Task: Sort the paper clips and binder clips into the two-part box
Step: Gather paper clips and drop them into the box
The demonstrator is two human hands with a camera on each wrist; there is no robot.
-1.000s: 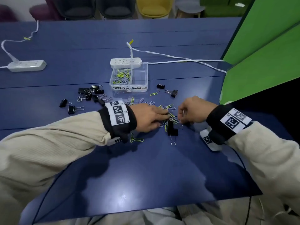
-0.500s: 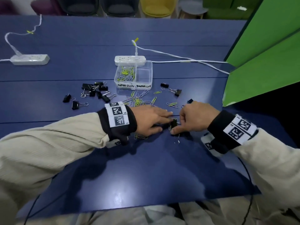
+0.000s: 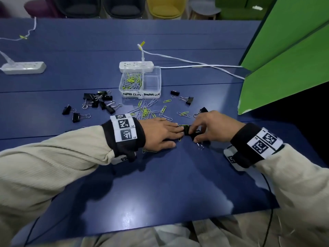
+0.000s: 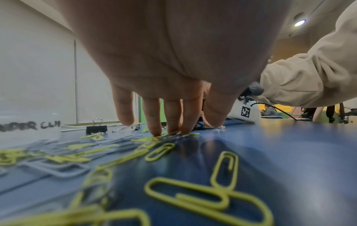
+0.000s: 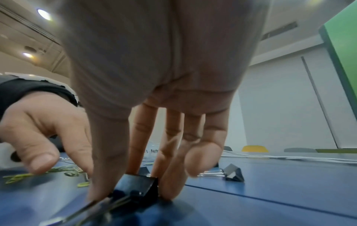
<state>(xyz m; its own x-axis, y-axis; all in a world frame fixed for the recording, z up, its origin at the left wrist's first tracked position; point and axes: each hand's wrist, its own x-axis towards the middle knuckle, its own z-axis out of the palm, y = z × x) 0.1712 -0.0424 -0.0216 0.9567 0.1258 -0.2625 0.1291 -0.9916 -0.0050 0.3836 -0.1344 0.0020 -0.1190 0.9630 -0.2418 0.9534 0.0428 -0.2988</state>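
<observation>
— Table (image 3: 160, 184) first: what lies on its blue top?
— Near the far middle, the clear two-part box (image 3: 140, 94); paper clips fill its left half.
— And the hands?
— Left hand (image 3: 160, 133) lies flat, fingers straight, pressing loose paper clips (image 3: 145, 111). Right hand (image 3: 211, 128) pinches a black binder clip (image 5: 137, 185) between thumb and fingers, on the tabletop.

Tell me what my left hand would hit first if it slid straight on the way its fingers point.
Most likely the black binder clip pinched by your right hand; your left hand fingertips nearly touch it.
</observation>
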